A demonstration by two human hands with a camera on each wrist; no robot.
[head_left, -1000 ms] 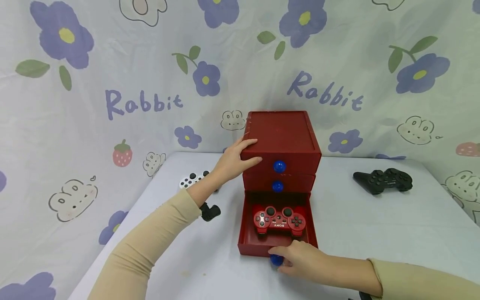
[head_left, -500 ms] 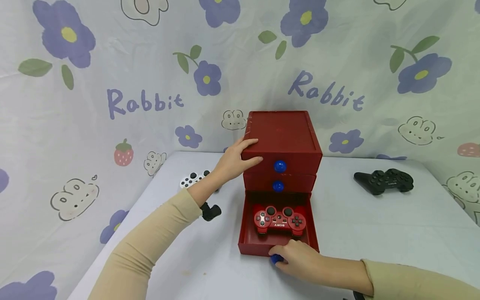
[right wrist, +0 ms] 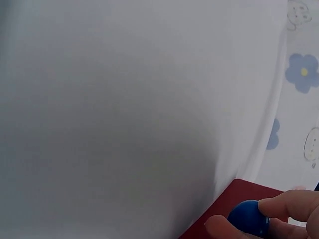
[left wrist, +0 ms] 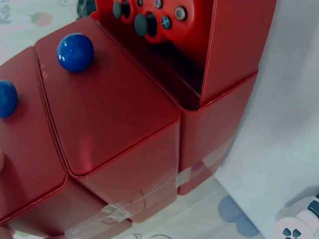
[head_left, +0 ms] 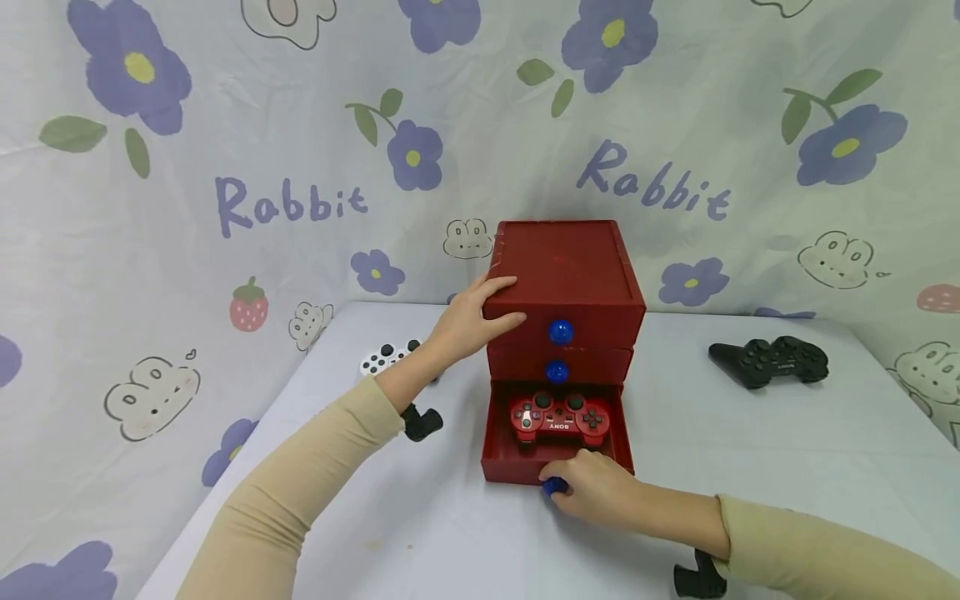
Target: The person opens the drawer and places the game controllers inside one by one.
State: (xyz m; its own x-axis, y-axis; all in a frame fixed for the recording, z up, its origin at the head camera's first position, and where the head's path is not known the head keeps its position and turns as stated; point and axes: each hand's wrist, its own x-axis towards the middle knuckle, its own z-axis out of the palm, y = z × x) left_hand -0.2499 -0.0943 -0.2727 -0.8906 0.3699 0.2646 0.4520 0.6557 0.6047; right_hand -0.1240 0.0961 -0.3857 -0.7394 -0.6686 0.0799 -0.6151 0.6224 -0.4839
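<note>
A red cabinet with stacked drawers stands at the middle of the table, its lowest drawer pulled partly out. Inside that drawer lies a red game controller. My right hand pinches the blue knob on the drawer's front; the right wrist view shows finger and thumb around the knob. My left hand rests on the cabinet's top left front corner, fingers spread over the edge. Above the open drawer, the two upper drawers are closed, each with a blue knob.
A white controller lies left of the cabinet, partly behind my left forearm. On the table's right side rests a black controller. A patterned cloth hangs behind the white table.
The lowest drawer has slid partway back toward the cabinet, carrying the red controller with it. My right hand moved with the knob; my left hand stayed on the corner.
</note>
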